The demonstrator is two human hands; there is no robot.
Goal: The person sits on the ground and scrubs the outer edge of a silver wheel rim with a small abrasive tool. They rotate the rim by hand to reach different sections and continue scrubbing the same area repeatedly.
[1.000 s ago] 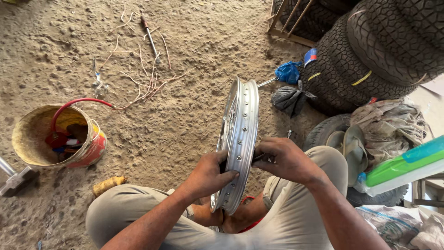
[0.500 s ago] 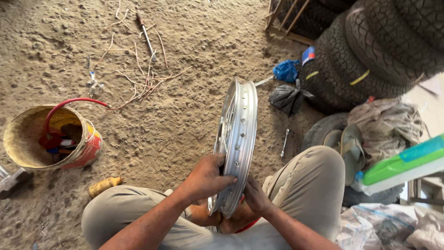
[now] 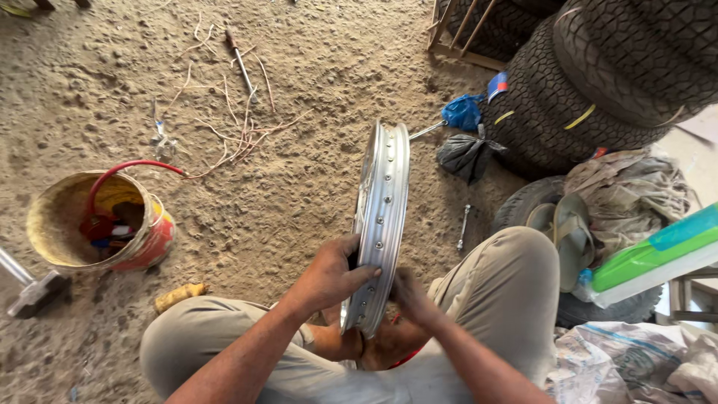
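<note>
Wheel rim [image 3: 381, 217]: a silver spoke rim, upright on its edge on the dirt floor [image 3: 299, 202], between the seated person's knees, its lower part at the feet.
Left hand [image 3: 329, 275]: grip grasping the rim's lower left side, fingers wrapped over the edge.
Right hand [image 3: 410, 295]: low on the rim's right side, touching it; whether this grip is clenched I cannot tell.
Bucket [image 3: 153, 239]: red and yellow, left of the knees, with a red hose [image 3: 127, 166] arching over it.
Tyres [image 3: 598, 82]: stacked at upper right, well apart from the rim.
Sandals [image 3: 565, 232]: resting on a tyre beside the right knee.
</note>
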